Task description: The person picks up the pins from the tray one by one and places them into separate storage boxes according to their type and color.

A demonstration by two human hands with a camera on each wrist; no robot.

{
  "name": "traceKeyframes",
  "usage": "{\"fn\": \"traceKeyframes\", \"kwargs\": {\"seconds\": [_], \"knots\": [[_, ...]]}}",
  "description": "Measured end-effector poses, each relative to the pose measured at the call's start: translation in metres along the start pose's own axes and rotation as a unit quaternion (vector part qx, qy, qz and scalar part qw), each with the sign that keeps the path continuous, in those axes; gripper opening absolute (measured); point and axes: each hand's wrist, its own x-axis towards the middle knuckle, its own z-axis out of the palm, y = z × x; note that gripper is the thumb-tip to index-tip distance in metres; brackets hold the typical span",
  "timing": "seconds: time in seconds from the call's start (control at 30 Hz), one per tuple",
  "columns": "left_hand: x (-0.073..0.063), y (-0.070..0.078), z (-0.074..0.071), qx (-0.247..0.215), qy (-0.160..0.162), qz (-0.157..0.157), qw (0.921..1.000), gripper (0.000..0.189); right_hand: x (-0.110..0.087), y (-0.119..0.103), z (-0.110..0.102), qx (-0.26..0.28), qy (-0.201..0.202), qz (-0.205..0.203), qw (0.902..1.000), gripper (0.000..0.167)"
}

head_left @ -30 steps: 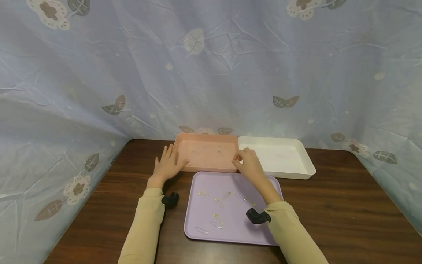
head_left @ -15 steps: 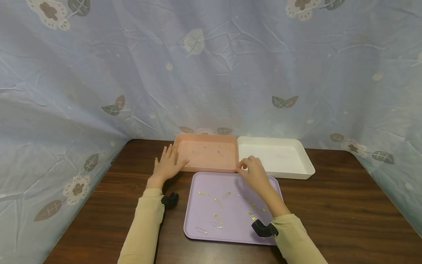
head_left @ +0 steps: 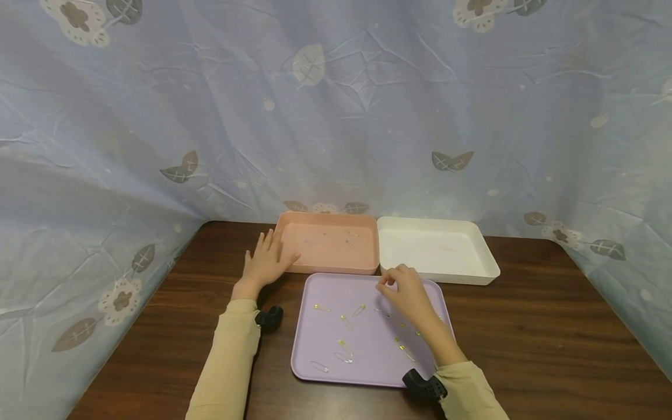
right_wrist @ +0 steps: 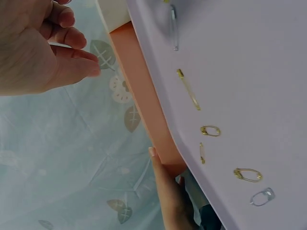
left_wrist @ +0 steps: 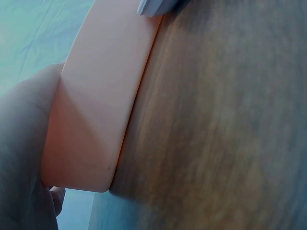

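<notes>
My left hand [head_left: 264, 263] rests with spread, straight fingers at the left end of a pink tray [head_left: 325, 259]; the thumb touches its front rim. A few small silver safety pins [head_left: 349, 243] lie inside that tray. My right hand [head_left: 409, 294] hovers over the far right part of a lilac tray [head_left: 362, 372], fingers loosely bent. In the right wrist view, nothing shows between the thumb [right_wrist: 79, 67] and fingers. Scattered over the lilac tray are several gold safety pins [right_wrist: 189, 91] and a few silver safety pins [right_wrist: 263, 196]. The right forearm hides part of its right side.
A white tray [head_left: 457, 275] stands directly right of the pink one, behind the lilac tray. All three sit on a dark wooden table [head_left: 556, 326]. A patterned cloth [head_left: 367, 116] hangs behind the table.
My right hand has drawn back from the pink tray's right front corner, toward me and slightly right, over the lilac tray. The left hand has stayed in place.
</notes>
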Motion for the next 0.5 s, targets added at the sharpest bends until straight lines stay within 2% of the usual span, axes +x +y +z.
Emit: {"fn": "traceKeyframes", "kwargs": {"seconds": [0.27, 0.5], "knots": [[0.001, 0.000, 0.001, 0.002, -0.003, -0.004, 1.0000, 0.095, -0.002, 0.003, 0.003, -0.029, -0.020, -0.016, 0.9992, 0.009], [0.000, 0.002, 0.000, -0.006, 0.002, -0.007, 1.0000, 0.095, -0.004, 0.011, -0.001, -0.050, -0.050, -0.003, 0.9975, 0.014]]}}
